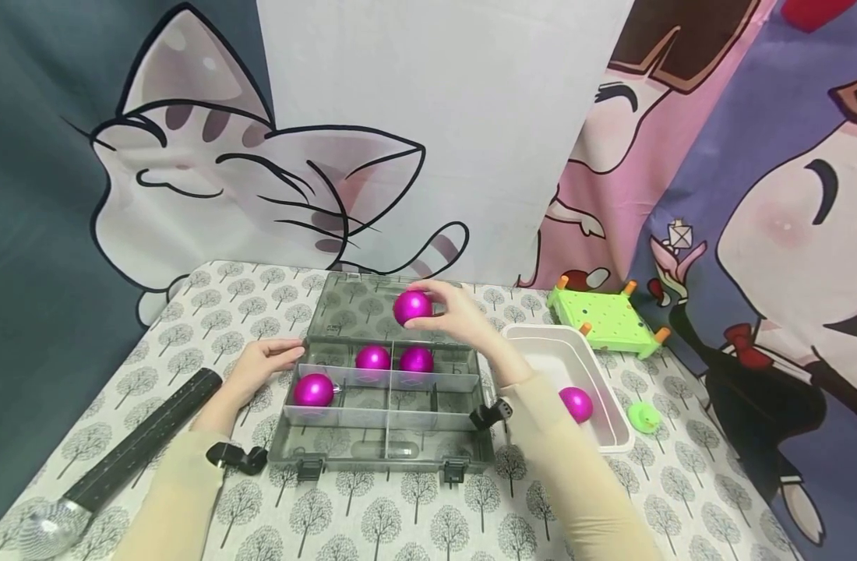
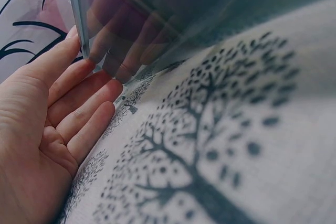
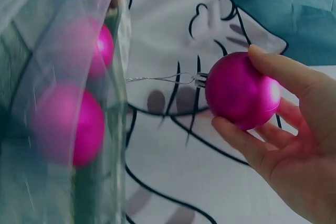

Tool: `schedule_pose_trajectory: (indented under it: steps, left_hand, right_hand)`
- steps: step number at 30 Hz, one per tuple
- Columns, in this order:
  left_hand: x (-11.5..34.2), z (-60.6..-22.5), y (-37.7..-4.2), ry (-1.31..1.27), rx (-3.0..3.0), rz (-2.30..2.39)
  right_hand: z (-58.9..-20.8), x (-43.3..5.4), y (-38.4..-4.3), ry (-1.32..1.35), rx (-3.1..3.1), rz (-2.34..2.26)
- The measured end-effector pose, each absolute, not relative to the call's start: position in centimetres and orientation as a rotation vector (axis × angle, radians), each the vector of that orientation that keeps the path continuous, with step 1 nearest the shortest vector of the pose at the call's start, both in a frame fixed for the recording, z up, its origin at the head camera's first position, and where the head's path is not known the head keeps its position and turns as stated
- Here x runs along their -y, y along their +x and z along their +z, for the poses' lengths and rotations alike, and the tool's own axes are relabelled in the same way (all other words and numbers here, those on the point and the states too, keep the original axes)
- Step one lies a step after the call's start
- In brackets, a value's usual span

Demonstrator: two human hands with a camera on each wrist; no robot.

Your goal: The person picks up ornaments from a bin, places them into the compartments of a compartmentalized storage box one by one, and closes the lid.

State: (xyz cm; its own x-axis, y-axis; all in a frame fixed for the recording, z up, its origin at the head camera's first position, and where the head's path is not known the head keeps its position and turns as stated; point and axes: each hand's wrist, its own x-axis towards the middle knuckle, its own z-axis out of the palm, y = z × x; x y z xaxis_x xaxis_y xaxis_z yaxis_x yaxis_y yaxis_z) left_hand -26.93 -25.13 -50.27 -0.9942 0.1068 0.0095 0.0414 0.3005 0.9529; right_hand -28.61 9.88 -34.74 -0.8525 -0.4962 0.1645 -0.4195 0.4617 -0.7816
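Observation:
In the head view my right hand (image 1: 451, 312) holds a shiny magenta Christmas ball (image 1: 412, 308) above the back of a clear grey compartment box (image 1: 393, 466). Thumb and fingers pinch the ball (image 3: 241, 91) in the right wrist view, where its silver cap and a wire loop point away from the hand. My left hand (image 1: 263, 365) is at the box's left side; in the left wrist view its fairly straight fingers (image 2: 86, 95) touch the clear wall. Two magenta balls sit side by side in the back row, and another ball (image 1: 313, 390) lies in the middle row at left.
A white tub (image 1: 541, 343) right of the box holds one glittery magenta ball (image 1: 576, 404). Beyond it are a green pegged stand (image 1: 604, 318) and a small green piece (image 1: 643, 418). A dark tube with a clear bulb end (image 1: 144, 440) lies at left. The lid (image 1: 354, 308) leans back.

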Motion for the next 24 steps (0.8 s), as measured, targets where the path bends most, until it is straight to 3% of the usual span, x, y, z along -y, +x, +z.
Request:
schedule_pose_trajectory:
  steps: [24]
  left_hand:
    - [25.0, -50.4, -27.1, 0.119, -2.512, 1.771]
  right_hand:
    - [-39.0, -5.1, -26.2, -1.065, -2.465, -1.234]
